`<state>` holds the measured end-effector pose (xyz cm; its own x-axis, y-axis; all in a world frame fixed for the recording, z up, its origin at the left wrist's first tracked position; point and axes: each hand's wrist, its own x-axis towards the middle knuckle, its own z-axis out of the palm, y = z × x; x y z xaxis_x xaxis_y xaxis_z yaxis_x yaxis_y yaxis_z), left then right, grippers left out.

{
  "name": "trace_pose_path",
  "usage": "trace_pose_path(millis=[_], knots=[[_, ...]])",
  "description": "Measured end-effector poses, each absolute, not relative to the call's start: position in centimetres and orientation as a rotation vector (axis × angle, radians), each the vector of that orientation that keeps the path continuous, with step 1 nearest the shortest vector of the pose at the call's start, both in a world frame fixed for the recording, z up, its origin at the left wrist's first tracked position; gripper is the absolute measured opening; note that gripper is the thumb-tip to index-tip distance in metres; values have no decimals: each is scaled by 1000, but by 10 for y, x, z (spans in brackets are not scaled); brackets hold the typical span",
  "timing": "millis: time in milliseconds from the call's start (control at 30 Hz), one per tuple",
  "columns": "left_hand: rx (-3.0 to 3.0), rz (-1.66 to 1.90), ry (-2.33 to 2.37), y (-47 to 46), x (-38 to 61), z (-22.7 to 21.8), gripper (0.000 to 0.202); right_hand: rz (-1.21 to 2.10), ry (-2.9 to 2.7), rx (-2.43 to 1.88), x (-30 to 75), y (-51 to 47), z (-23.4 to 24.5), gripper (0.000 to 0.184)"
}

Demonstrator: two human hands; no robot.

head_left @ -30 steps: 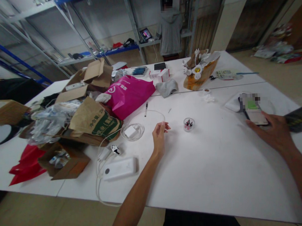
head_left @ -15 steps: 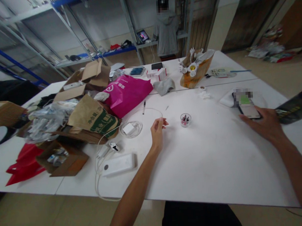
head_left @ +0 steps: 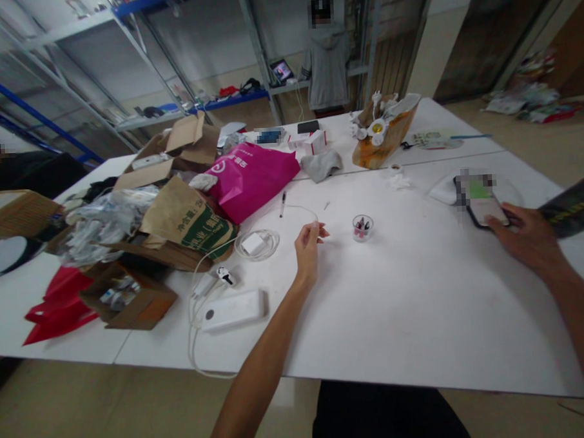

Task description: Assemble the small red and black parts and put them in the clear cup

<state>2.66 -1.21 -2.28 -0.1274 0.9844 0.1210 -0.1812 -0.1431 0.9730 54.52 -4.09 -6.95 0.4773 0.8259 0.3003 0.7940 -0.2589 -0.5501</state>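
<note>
My left hand (head_left: 309,247) is raised over the middle of the table with its fingers curled into a pinch. A thin white cable (head_left: 298,208) arcs up to its fingertips and seems to be held there. The cable comes from the coil (head_left: 277,245) around a white charger (head_left: 254,244). Far to the right, my right hand (head_left: 529,237) grips the lower edge of a smartphone (head_left: 488,208), thumb over the lit screen. Part of that screen is blurred out. Between the hands stands a small clear cup (head_left: 363,229) with dark and red bits inside.
A white power bank (head_left: 235,310) with a cable lies left of my forearm. Beyond are a pen (head_left: 282,205), a pink bag (head_left: 254,178), a grey cloth (head_left: 321,165) and an open carton (head_left: 128,297). A dark package (head_left: 575,206) is at right. Someone in grey (head_left: 328,66) stands behind the table.
The whole view has shifted slightly right and up. My right thumb has moved from the phone's side onto its screen. My left hand keeps its pinch.
</note>
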Motion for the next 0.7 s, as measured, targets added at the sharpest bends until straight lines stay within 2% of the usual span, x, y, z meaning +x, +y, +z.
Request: trace_pose_path(millis=[133, 200, 567, 700], knots=[[1100, 1480, 1086, -12, 27, -23, 46, 243, -1119, -1926, 548, -38, -69, 51], [1098, 1480, 1090, -12, 28, -24, 46, 270, -1078, -1899, 548, -37, -69, 48], [1078, 1465, 1062, -14, 29, -23, 45, 283, -1125, -1901, 547, -38, -68, 58], [1048, 1462, 1064, -14, 29, -22, 43, 251, -1147, -1901, 546, -38, -67, 57]])
